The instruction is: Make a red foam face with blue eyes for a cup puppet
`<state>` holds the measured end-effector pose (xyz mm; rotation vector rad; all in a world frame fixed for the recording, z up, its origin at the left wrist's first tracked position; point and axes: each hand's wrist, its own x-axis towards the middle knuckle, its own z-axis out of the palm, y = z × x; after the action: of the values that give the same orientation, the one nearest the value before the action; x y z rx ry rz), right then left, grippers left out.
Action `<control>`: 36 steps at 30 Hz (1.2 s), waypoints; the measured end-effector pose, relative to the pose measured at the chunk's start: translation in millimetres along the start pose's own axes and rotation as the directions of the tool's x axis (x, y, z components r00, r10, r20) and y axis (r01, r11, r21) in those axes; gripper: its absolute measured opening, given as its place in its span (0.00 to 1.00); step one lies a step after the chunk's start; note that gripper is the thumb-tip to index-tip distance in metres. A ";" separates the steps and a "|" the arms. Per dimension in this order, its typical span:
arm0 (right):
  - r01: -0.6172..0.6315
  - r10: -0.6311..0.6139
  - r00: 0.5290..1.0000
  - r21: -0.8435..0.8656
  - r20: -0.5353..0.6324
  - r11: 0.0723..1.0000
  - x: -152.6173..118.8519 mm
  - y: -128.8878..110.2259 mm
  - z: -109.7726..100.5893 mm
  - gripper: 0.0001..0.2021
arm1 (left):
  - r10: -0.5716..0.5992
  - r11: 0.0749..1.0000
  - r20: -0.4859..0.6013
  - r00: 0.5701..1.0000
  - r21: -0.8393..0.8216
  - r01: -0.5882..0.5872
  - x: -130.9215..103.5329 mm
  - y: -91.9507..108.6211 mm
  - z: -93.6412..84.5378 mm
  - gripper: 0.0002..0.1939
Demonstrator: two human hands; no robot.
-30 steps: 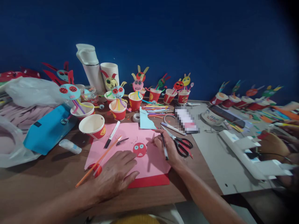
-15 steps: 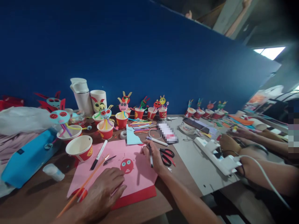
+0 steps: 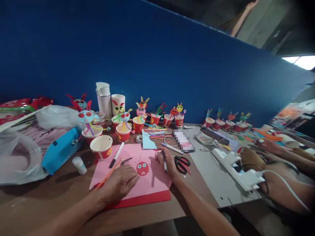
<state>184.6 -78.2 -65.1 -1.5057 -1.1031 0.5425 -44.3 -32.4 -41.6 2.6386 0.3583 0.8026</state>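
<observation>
My right hand [image 3: 167, 162] is closed round a dark pen [image 3: 164, 161], its tip pointing down over the right part of the pink paper [image 3: 154, 185]. My left hand [image 3: 123, 182] rests on the paper's left part, fingers loosely curled, and whether anything lies under them is hidden. Between the hands lies a red paper disc [image 3: 143, 168] with two blue eyes and a mouth. A white marker with a black end [image 3: 116, 155], an orange stick [image 3: 110, 171] and a small dark pen [image 3: 126, 161] lie left of the disc. Red paper [image 3: 147, 198] shows under the pink sheet.
Black scissors [image 3: 181, 164] lie right of my right hand. An empty red-and-white cup [image 3: 101, 147] and a blue box [image 3: 61, 149] stand left. Cups with paper figures [image 3: 123, 131] line the back. A white power strip [image 3: 231, 167] and another person's arms [image 3: 278, 164] are at right.
The view has shifted left, so most things appear farther right. My left hand's fingers look more curled and its thumb is tucked closer. My right hand still holds the pen.
</observation>
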 end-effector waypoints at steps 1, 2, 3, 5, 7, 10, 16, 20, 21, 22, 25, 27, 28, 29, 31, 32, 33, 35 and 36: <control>-0.005 0.005 1.000 -0.009 0.006 1.000 0.3 0.8 0.5 0.12 | -0.003 1.000 0.004 1.000 -0.001 0.003 -0.3 -1.5 1.0 0.16; -0.011 0.011 1.000 -0.016 0.010 1.000 0.7 1.4 0.9 0.12 | -0.009 1.000 0.014 1.000 -0.003 0.009 -0.5 -2.6 2.0 0.16; -0.018 0.018 1.000 -0.022 0.016 1.000 1.0 1.8 1.1 0.13 | -0.016 1.000 0.024 1.000 -0.008 0.016 -0.8 -3.3 2.6 0.16; -0.030 0.031 0.999 -0.029 0.029 0.999 1.5 1.8 0.7 0.13 | -0.033 0.999 0.049 0.998 -0.026 0.035 -1.2 -3.2 3.1 0.16; -0.040 0.042 0.998 -0.030 0.047 0.999 1.7 1.7 -0.2 0.13 | -0.047 0.998 0.078 0.996 -0.035 0.050 -1.6 -1.3 2.6 0.15; -0.058 0.059 0.996 -0.025 0.065 0.998 1.6 3.9 -0.7 0.13 | -0.058 0.998 0.111 0.992 -0.011 0.060 -1.7 3.6 0.4 0.14; -0.098 0.097 0.992 0.008 0.077 0.995 3.2 13.6 1.1 0.14 | -0.068 0.997 0.164 0.984 -0.021 0.072 -0.6 9.3 -2.9 0.14; -0.112 0.110 0.989 0.018 0.096 0.994 5.8 15.5 -0.1 0.15 | -0.086 0.995 0.157 0.984 -0.027 0.091 0.5 6.3 -2.4 0.14; -0.116 0.113 0.988 0.023 0.107 0.993 6.3 14.9 -0.4 0.15 | -0.086 0.996 0.154 0.984 -0.022 0.091 0.9 5.5 -2.3 0.14; -0.120 0.116 0.986 0.029 0.118 0.992 6.6 13.9 -0.7 0.14 | -0.085 0.996 0.157 0.984 -0.015 0.088 1.3 5.0 -2.1 0.14; -0.122 0.116 0.983 0.029 0.145 0.992 6.9 8.2 -3.1 0.12 | -0.065 0.998 0.188 0.980 0.004 0.065 2.4 5.3 -1.9 0.14; -0.118 0.114 0.982 0.019 0.152 0.993 6.8 3.5 -5.8 0.11 | -0.056 0.998 0.207 0.977 0.001 0.058 2.7 6.6 -1.9 0.13; -0.126 0.121 0.980 0.022 0.161 0.992 6.8 1.4 -7.1 0.11 | -0.054 0.998 0.207 0.977 -0.008 0.057 2.7 7.0 -2.0 0.12; -0.138 0.131 0.976 0.029 0.173 0.990 6.9 -0.4 -8.2 0.11 | -0.056 0.998 0.196 0.979 -0.019 0.060 2.7 7.1 -2.1 0.12; -0.163 0.151 0.970 0.052 0.191 0.985 7.4 -3.3 -9.0 0.12 | -0.065 0.997 0.149 0.987 -0.040 0.072 2.6 5.4 -2.7 0.12; -0.165 0.152 0.969 0.054 0.193 0.985 7.8 -4.4 -8.7 0.12 | -0.070 0.996 0.117 0.991 -0.048 0.076 2.6 3.7 -3.1 0.12; -0.158 0.147 0.972 0.048 0.183 0.986 8.4 -5.4 -8.0 0.12 | -0.069 0.996 0.077 0.995 -0.053 0.074 2.6 1.6 -3.6 0.12; -0.138 0.133 0.981 0.023 0.144 0.990 9.9 -7.3 -6.1 0.11 | -0.058 0.997 -0.001 0.998 -0.058 0.058 2.6 -2.8 -4.2 0.10; -0.130 0.128 0.984 0.009 0.127 0.991 10.7 -8.3 -5.3 0.11 | -0.048 0.997 -0.034 0.998 -0.059 0.046 2.4 -4.5 -4.4 0.10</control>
<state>190.9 -72.4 -53.5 -1.5519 -1.0995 0.7442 -45.5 -26.4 -38.8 2.5558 0.3987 0.8333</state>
